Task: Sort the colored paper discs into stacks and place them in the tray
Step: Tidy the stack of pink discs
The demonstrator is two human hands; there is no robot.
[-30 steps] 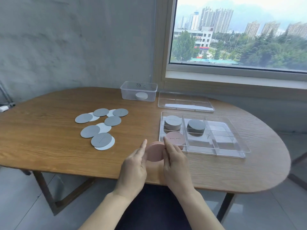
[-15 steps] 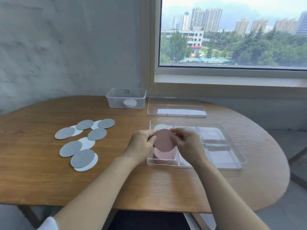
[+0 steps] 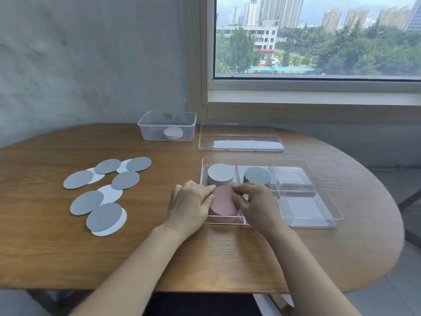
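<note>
A clear divided tray (image 3: 328, 218) lies on the right of the wooden table. Its near left compartment holds a stack of pink discs (image 3: 224, 202). My left hand (image 3: 190, 205) and my right hand (image 3: 256, 202) grip that pink stack from both sides, fingertips on its top edge. Behind it stands a light grey stack (image 3: 221, 175), and a darker grey stack (image 3: 257, 176) fills the compartment to its right. The right compartments hold no discs. Several loose grey discs (image 3: 103, 216) and white discs (image 3: 111, 192) lie scattered on the table to the left.
A small clear tub (image 3: 167, 126) with a white stack of discs inside stands at the back by the wall. A clear lid (image 3: 240, 137) lies flat behind the tray. The table's rounded edge (image 3: 387, 224) curves on the right.
Both hands carried the pink discs from the table's near edge forward over the tray and lowered them onto the pink stack in the near left compartment.
</note>
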